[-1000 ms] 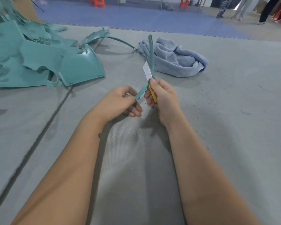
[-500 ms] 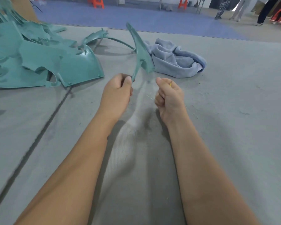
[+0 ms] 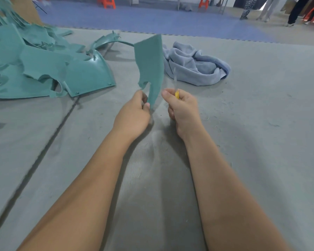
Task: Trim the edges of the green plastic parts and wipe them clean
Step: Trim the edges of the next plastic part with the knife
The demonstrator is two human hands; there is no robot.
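Your left hand (image 3: 134,113) is pinching the bottom tip of a flat green plastic piece (image 3: 150,64), thumb and fingers curled tight on it, and you're holding it upright so the broad face is turned toward you. It's blurry, so the edges aren't easy to read, but there's a ragged notch on the lower left side just above your fingers.

Your right hand (image 3: 182,109) is sitting just beside it, fist wrapped around a small knife (image 3: 175,86) with a yellow handle. The thin blade is poking straight up out of the top of your fist, close to the right edge of the piece; can't tell if it's actually touching.

Beyond your right hand a crumpled light-blue cloth (image 3: 194,67) is lying on the grey surface (image 3: 261,124). Off past your left hand, a big pile of green plastic parts (image 3: 43,69) is spreading across the surface, with a curved one (image 3: 107,39) arching up behind the piece you're holding. Little shavings are scattered on the surface around and to the right of your right hand.
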